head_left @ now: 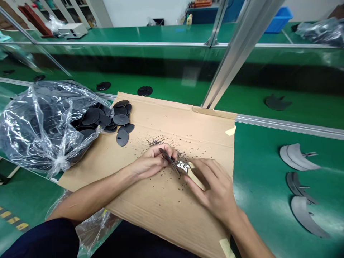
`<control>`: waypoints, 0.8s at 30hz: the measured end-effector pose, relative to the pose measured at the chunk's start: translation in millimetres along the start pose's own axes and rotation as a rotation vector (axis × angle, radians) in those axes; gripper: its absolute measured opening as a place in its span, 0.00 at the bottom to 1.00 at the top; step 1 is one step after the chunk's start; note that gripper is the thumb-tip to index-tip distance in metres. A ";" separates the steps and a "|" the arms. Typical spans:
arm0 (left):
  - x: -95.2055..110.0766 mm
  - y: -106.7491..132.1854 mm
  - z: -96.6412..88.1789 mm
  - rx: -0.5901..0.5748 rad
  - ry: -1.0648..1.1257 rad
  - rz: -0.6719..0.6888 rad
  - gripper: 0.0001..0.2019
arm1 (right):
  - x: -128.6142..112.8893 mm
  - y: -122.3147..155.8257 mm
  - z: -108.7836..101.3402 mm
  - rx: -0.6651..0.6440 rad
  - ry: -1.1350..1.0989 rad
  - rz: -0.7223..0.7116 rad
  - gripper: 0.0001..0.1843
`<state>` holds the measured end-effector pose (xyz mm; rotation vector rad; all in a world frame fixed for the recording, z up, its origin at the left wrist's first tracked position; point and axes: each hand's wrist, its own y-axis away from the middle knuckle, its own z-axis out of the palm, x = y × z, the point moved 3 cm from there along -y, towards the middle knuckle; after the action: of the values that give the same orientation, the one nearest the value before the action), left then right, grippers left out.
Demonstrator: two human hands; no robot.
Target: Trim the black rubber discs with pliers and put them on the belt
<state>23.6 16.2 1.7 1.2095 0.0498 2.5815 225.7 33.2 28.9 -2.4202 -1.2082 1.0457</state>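
Observation:
My left hand (154, 160) pinches a thin black disc (170, 161) on edge, over the middle of a cardboard sheet (204, 132). In my right hand (215, 184) are small cutting pliers (194, 176) with cream handles. Their metal head is at the disc's right side; whether the jaws bite on it I cannot tell. Tiny black scraps (157, 142) lie scattered under and around both hands. To the left, several black discs (121, 119) are heaped on the cardboard, spilling from a clear plastic bag (57, 125) full of dark parts.
Beyond the cardboard, single black parts (145, 91) lie spaced along a green surface. Curved grey pieces (299, 156) rest on the green table at right. A metal post (233, 53) rises at the cardboard's far edge. A blue bin (279, 19) stands at back right.

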 end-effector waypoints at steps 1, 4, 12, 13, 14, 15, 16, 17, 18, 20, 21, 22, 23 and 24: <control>-0.5 -0.1 0.4 -0.018 0.028 -0.014 0.09 | -0.3 0.1 -0.3 0.006 0.033 -0.015 0.15; -1.2 0.1 2.2 -0.057 0.073 -0.046 0.09 | -0.5 -0.5 -1.6 0.021 0.098 -0.051 0.16; -2.5 2.2 4.9 -0.088 0.035 -0.077 0.10 | -4.1 -2.5 -2.3 0.024 0.140 -0.091 0.12; -2.7 2.3 4.9 -0.087 0.027 -0.077 0.11 | -4.5 -2.5 -2.8 0.023 0.141 -0.093 0.12; -2.8 2.4 5.0 -0.085 0.018 -0.073 0.11 | -4.7 -2.3 -3.3 0.018 0.142 -0.094 0.12; -2.9 2.5 5.2 -0.083 0.009 -0.067 0.11 | -4.9 -2.0 -3.7 0.010 0.146 -0.092 0.11; -2.9 2.5 5.5 -0.081 0.000 -0.059 0.12 | -5.0 -1.4 -4.0 0.003 0.153 -0.090 0.11; -2.9 2.5 5.9 -0.078 -0.007 -0.054 0.12 | -5.2 -0.7 -4.4 0.000 0.163 -0.088 0.10; -3.0 2.4 6.5 -0.078 -0.013 -0.050 0.12 | -5.5 0.1 -4.8 0.001 0.171 -0.090 0.10; -3.4 2.2 7.5 -0.078 -0.017 -0.049 0.12 | -6.3 1.3 -5.2 0.006 0.187 -0.096 0.09; -3.6 2.0 7.8 -0.079 -0.016 -0.048 0.12 | -6.6 1.5 -5.2 0.009 0.192 -0.098 0.08; -3.7 1.9 7.9 -0.080 -0.013 -0.046 0.12 | -6.8 1.3 -5.3 0.011 0.190 -0.101 0.08; -3.8 1.7 7.7 -0.079 -0.008 -0.045 0.12 | -6.9 0.8 -5.4 0.015 0.184 -0.104 0.08; -3.8 1.7 7.2 -0.076 -0.002 -0.043 0.12 | -6.8 -0.1 -5.8 0.024 0.179 -0.104 0.08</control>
<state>30.9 12.9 3.8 1.1713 -0.0228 2.5215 227.0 28.6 36.5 -2.3474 -1.2374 0.7913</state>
